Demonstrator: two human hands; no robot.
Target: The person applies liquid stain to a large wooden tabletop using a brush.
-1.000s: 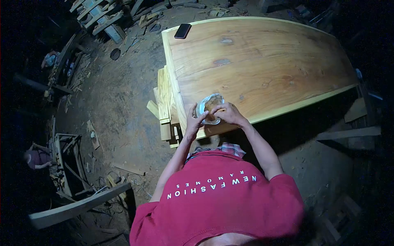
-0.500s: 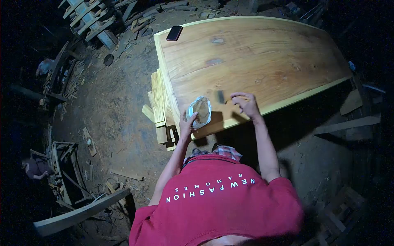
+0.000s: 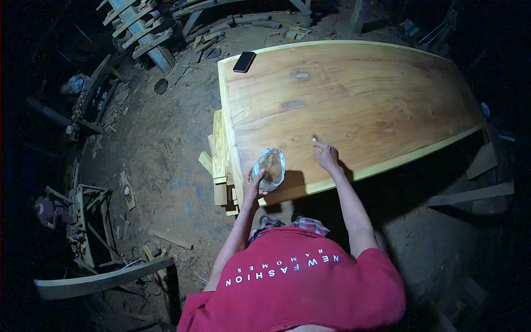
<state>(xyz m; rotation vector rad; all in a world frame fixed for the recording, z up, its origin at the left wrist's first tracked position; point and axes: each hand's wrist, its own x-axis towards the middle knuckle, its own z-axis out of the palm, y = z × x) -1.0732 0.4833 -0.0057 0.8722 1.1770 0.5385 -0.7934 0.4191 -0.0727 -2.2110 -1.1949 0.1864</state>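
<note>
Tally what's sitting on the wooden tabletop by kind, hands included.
On the large pale wooden tabletop:
Black rectangular phone: 1
Small whitish round container with brown contents: 1
Hands: 2 (left hand gripping the container, right hand fingertip on the wood)
Total: 4
</note>
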